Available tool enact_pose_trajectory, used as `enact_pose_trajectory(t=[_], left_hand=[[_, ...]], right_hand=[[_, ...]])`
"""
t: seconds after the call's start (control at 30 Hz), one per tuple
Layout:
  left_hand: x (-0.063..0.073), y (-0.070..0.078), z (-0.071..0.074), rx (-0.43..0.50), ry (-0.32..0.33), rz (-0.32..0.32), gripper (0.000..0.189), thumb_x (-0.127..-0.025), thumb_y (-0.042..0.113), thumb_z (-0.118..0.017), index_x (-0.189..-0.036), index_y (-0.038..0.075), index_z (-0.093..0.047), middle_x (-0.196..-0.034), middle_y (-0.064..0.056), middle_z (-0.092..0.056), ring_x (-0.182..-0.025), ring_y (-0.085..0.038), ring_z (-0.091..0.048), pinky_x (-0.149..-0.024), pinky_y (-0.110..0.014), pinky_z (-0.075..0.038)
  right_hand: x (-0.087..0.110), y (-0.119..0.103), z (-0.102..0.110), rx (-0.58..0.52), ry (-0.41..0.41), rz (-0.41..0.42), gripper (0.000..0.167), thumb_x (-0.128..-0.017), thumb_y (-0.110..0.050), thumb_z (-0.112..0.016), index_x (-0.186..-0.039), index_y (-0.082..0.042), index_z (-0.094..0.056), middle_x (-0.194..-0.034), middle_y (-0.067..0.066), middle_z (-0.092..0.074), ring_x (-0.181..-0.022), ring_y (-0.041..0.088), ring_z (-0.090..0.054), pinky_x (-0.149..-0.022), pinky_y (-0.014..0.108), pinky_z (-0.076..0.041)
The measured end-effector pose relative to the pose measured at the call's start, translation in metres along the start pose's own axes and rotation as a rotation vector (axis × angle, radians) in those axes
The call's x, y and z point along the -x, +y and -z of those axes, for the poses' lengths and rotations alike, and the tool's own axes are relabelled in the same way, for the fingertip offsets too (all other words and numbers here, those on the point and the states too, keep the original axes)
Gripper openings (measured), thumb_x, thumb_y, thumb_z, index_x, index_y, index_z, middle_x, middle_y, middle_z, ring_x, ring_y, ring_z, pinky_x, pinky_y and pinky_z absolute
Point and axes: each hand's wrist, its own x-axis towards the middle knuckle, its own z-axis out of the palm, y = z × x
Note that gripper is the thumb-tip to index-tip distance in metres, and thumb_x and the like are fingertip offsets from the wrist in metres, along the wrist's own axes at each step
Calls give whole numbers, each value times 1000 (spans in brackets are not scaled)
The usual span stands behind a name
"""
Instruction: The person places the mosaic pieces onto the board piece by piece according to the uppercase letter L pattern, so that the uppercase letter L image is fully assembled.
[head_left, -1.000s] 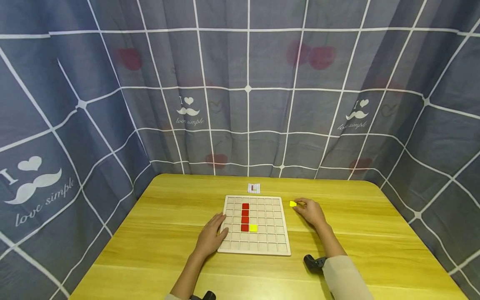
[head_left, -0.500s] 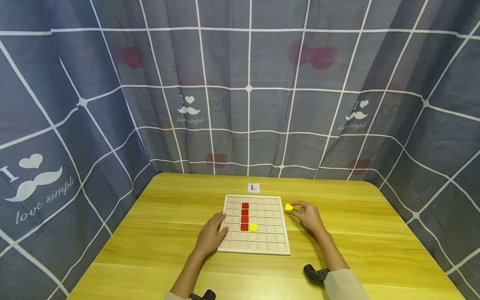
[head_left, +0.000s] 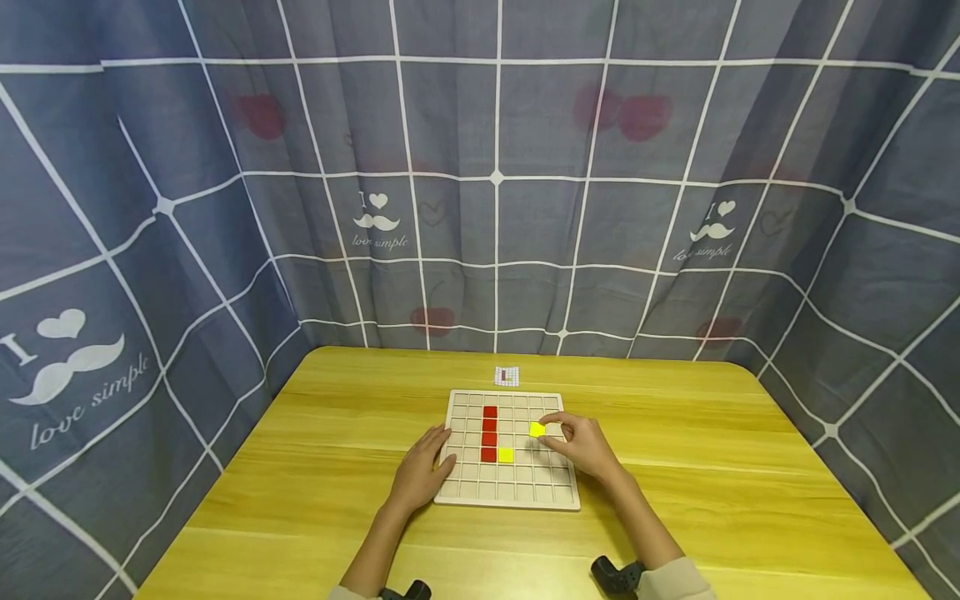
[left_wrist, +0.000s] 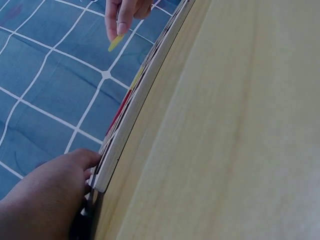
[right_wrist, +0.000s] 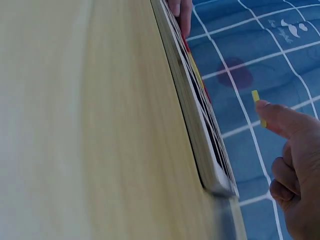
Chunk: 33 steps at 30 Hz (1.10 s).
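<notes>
A pale wooden grid board [head_left: 517,494] lies on the table. A column of several red square tiles [head_left: 490,432] sits in its cells, with one yellow tile [head_left: 506,456] right of the lowest red one. My right hand [head_left: 588,446] pinches another thin yellow tile [head_left: 537,429] between thumb and index finger over the board's right part. In the right wrist view this held tile [right_wrist: 256,95] hangs in the air, apart from the board. My left hand [head_left: 418,472] rests on the board's left edge with extended fingers; in the left wrist view its thumb touches the rim.
A small printed card [head_left: 507,377] with a coloured grid pattern lies behind the board. The wood-grain table [head_left: 300,467] ends at a grey-blue checked curtain [head_left: 450,208] around the back and sides. A black wrist device [head_left: 617,575] sits on the right forearm.
My right hand has carried the pinched yellow tile leftward from the table beside the board to over its right-hand cells. My left hand and the board have stayed put.
</notes>
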Motion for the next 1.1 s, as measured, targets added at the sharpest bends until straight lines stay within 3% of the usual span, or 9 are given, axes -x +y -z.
enact_pose_trajectory(t=[0.47,0.9,1.1], left_hand=[[0,2,-1,2,-8,5,48,-91,26,-56,-132,3,-49,-141,-11,-41,-132,-31,-32,-106,-50,-26],[-3,2,-3,-1,-7,2,48,-91,26,-57,-132,3,-50,-140,-11,-42,-131,-31,-32,-106,-49,-27],[-1,1,-5,3,-5,-6,47,-91,26,-56,-132,3,-50,-140,-12,-42,-131,-32,-32,-106,-50,-27]], right_hand=[[9,2,-26,32,-152,-24,22,-79,-28,-74,-98,-18,-70,-47,-12,-31,-42,1,-21,-40,16,-23],[10,4,-25,78,-163,5,22,-79,-28,-73,-98,-18,-70,-48,-13,-31,-42,0,-21,-40,16,-23],[13,5,-21,49,-151,8,24,-78,-27,-74,-100,-17,-70,-48,-13,-30,-43,-1,-22,-40,16,-23]])
